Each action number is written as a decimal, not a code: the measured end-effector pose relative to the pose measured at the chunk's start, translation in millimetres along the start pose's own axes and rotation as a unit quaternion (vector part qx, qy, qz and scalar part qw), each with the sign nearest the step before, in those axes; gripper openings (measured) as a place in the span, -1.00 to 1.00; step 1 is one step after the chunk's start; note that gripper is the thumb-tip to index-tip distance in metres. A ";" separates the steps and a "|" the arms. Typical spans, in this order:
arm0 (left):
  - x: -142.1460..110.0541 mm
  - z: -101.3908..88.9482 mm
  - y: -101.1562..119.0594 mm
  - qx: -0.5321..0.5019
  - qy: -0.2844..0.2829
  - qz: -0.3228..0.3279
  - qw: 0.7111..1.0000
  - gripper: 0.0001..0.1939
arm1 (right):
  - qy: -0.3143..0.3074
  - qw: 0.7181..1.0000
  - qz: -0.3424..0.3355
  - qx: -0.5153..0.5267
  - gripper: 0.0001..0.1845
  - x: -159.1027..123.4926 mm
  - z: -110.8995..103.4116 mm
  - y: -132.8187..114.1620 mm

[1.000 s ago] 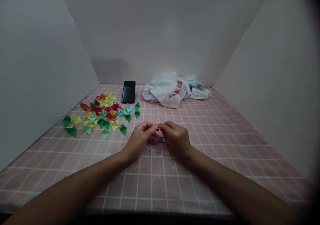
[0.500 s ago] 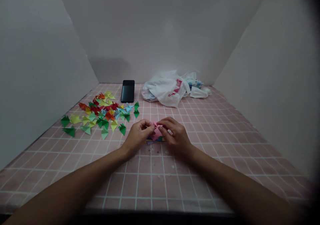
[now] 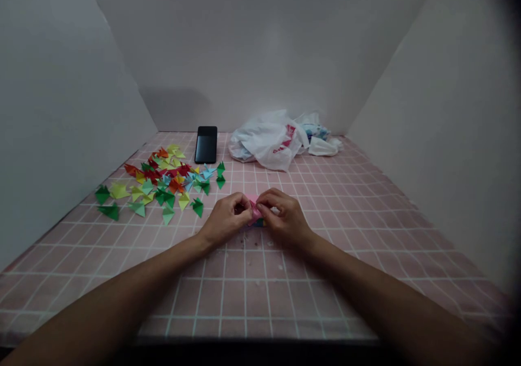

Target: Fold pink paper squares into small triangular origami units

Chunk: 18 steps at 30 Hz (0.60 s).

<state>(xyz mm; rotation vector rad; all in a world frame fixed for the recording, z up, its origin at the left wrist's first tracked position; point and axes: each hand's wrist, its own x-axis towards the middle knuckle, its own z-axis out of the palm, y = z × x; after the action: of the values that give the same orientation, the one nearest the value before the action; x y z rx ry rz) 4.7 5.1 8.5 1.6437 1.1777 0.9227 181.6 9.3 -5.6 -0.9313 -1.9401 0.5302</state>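
Note:
A small pink folded paper piece (image 3: 254, 209) sits between my hands, pinched by the fingertips of my left hand (image 3: 226, 220) and my right hand (image 3: 285, 216). Beneath it, a multicoloured folded paper assembly (image 3: 257, 222) rests on the cloth, mostly hidden by my fingers. Its shape is hard to make out. To the left of my left hand lies a scattered heap of folded paper triangles (image 3: 165, 181) in green, yellow, red, orange and light blue. The nearest green triangle (image 3: 197, 207) is just beyond my left hand.
A pink grid-patterned tablecloth (image 3: 248, 295) covers the surface, with white walls on the left (image 3: 61, 111), right (image 3: 448, 138) and back (image 3: 260, 45). A black smartphone (image 3: 205, 145) lies at the far edge beside a crumpled white plastic bag (image 3: 268, 140). Small paper scraps lie near my hands.
My hands have closed in around the pink paper, hiding more of it. The whole view has shifted slightly as my head moved, with the table's contents appearing a little higher.

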 end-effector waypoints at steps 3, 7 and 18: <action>2.0 -1.2 -2.3 -0.049 -0.019 -0.019 0.998 -0.88 | 0.001 1.000 0.018 -0.003 -0.82 0.4 -0.5 1.1; 4.2 -1.2 -4.9 -0.173 -0.049 -0.071 0.981 -0.84 | 0.021 0.994 0.097 0.050 -0.83 0.6 0.3 6.1; 3.0 3.8 -8.5 -0.256 -0.042 -0.110 0.960 -0.64 | 0.029 0.989 0.130 0.065 -0.80 1.0 4.5 7.0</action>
<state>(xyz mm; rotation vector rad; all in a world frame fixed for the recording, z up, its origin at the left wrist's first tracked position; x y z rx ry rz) 6.5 8.5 -0.5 1.1020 0.9401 0.9113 180.2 14.5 -12.1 -1.1098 -1.7200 0.7625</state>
